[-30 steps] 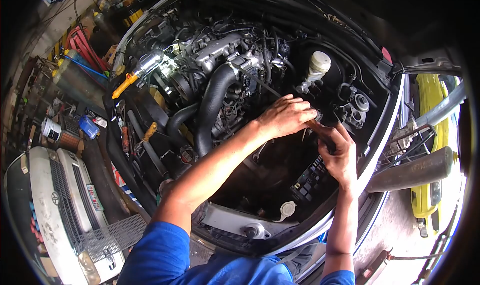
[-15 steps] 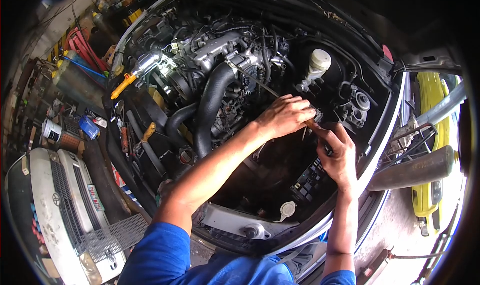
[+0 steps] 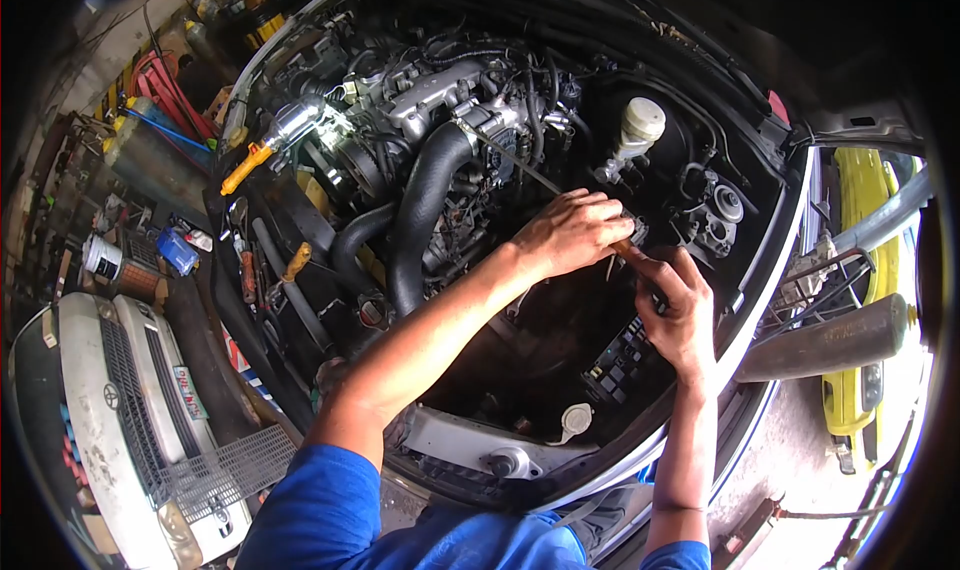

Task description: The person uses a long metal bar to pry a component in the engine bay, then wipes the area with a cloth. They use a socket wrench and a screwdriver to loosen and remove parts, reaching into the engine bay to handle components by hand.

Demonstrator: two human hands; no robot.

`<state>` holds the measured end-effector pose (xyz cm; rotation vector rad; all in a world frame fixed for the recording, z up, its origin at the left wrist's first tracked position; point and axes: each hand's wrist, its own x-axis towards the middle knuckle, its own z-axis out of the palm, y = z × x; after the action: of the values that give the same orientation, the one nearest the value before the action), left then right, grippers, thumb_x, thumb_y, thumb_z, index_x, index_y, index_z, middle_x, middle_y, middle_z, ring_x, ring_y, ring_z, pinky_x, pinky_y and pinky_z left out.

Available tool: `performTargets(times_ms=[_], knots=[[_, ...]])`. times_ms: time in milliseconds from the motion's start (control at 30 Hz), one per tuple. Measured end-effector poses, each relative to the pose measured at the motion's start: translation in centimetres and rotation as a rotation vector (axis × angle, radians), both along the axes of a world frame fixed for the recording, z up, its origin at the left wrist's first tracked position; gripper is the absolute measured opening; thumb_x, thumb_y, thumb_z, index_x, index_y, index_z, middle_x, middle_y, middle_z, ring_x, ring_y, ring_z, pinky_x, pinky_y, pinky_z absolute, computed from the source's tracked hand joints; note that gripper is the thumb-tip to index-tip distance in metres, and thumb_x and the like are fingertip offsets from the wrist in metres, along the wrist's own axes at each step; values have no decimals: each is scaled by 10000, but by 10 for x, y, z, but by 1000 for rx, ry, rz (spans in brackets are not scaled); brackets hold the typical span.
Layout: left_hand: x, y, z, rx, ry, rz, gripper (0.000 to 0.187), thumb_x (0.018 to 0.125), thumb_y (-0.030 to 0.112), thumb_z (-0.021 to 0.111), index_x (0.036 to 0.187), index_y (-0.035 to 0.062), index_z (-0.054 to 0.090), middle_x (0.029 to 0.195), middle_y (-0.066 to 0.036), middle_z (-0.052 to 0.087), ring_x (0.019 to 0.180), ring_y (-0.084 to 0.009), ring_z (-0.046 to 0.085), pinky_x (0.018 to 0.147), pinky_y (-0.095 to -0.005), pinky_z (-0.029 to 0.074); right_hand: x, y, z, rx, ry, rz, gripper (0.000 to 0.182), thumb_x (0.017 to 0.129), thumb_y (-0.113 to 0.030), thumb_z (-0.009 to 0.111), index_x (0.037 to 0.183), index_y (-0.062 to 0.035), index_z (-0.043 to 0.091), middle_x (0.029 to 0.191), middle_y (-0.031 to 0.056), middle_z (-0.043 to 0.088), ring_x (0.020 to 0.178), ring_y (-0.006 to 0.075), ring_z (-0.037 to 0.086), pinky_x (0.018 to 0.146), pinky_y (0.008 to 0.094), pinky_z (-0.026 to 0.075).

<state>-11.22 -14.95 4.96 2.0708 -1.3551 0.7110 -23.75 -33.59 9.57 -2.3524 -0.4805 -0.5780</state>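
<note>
A long screwdriver (image 3: 522,167) slants across the engine bay, its thin shaft reaching toward the upper end of a thick black hose (image 3: 428,200) near the metal throttle area. My left hand (image 3: 572,234) is closed around the shaft close to the handle. Behind it, my right hand (image 3: 678,308) grips the brownish-orange handle, fingers curled. Whether the tip touches a clamp at the hose end is too small to tell. Below my right hand lies the fuse box (image 3: 618,362), partly hidden by that hand and wrist.
A lit work light (image 3: 290,130) with an orange handle rests over the engine's left side. Hand tools, including one with an orange handle (image 3: 297,261), lie along the front edge. A white-capped reservoir (image 3: 642,120) stands beyond my hands. A detached bumper (image 3: 90,380) sits at left.
</note>
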Motion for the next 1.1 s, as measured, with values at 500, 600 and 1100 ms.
performTargets(times_ms=[500, 600, 1100], knots=[[0, 1, 1, 10, 13, -1, 264, 762, 106, 824, 946, 91, 636, 913, -43, 618, 896, -260, 673, 819, -397, 558, 0, 0, -1, -11, -19, -3, 495, 737, 97, 682, 1176, -120, 753, 965, 102, 633, 839, 294, 674, 746, 389, 563], [-1, 1, 2, 0, 14, -2, 263, 763, 107, 824, 945, 93, 634, 913, -40, 618, 898, -259, 673, 820, -397, 558, 0, 1, 0, -9, -11, -4, 491, 739, 99, 683, 1173, -120, 754, 964, 101, 634, 837, 292, 675, 744, 386, 564], [-1, 1, -3, 6, 4, 19, 264, 766, 122, 821, 969, 89, 656, 938, -48, 630, 915, -266, 675, 838, -402, 560, 0, 0, -2, 2, 5, 7, 497, 744, 106, 683, 1183, -117, 751, 975, 103, 636, 859, 289, 678, 755, 382, 564]])
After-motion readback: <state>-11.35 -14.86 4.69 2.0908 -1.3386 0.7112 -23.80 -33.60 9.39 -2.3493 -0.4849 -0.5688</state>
